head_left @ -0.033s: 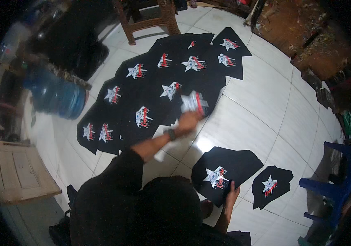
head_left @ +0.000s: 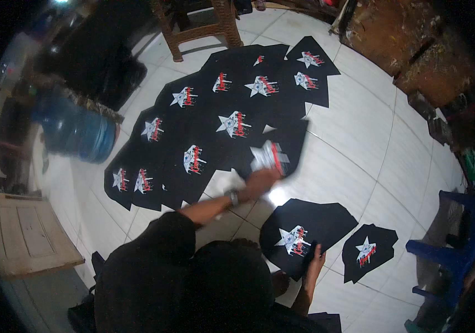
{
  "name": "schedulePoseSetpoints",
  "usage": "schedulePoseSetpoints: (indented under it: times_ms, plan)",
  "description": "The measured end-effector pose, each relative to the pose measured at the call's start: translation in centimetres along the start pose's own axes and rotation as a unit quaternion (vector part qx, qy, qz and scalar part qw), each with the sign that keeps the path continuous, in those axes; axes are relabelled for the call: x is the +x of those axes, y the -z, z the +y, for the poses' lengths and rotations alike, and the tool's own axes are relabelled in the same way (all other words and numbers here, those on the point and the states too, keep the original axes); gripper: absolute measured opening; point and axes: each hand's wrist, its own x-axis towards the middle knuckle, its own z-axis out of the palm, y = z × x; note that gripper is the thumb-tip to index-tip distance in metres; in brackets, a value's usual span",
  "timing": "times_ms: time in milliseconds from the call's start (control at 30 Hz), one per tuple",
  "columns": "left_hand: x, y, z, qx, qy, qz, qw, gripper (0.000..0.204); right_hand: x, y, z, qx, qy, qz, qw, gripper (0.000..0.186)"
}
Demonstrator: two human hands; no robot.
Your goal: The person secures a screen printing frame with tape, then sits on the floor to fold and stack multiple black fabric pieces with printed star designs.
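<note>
My left hand [head_left: 264, 182], with a watch on its wrist, grips the near edge of a black fabric panel [head_left: 294, 141]. Both are blurred; the panel's white star and red lettering print faces up. Beside it lie several overlapping black panels [head_left: 210, 133] with the same kind of print, fanned across the floor. Nearer to me, my right hand [head_left: 315, 263] holds the right side of another printed black panel [head_left: 329, 219], its fingers partly hidden by the cloth. A smaller-looking printed panel [head_left: 379, 244] rests to the right of that hand.
White floor tiles [head_left: 354, 150] surround the panels. A brown woven-look stool [head_left: 201, 36] stands at the far side and a blue plastic stool [head_left: 443, 250] at the right. A large blue water bottle [head_left: 90, 136] lies at left, near a wooden cabinet door [head_left: 29, 230].
My left hand has drawn its panel toward me and slightly right, uncovering more of the neighbouring star print. My right hand and its panel have barely moved.
</note>
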Motion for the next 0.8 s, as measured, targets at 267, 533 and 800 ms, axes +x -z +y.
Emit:
schedulePoseSetpoints:
  times_ms: [267, 533, 800]
  plan:
    - [-3.0, 3.8, 5.0, -0.058, -0.046, 0.117, 0.99, 0.073, 2.4, 1.7, 3.5, -0.106, 0.063, 0.016, 0.992, 0.049]
    - [-0.6, 8.2, -4.5, 0.059, -0.03, -0.055, 0.996, 0.04, 1.4, -0.4, 1.4, -0.11, -0.001, 0.027, 0.994, 0.064]
    - [11.4, 2.3, 1.1, -0.088, -0.101, 0.05, 0.99, 0.068, 3.2, 1.3, 3.8, -0.167, 0.069, -0.029, 0.983, 0.059]
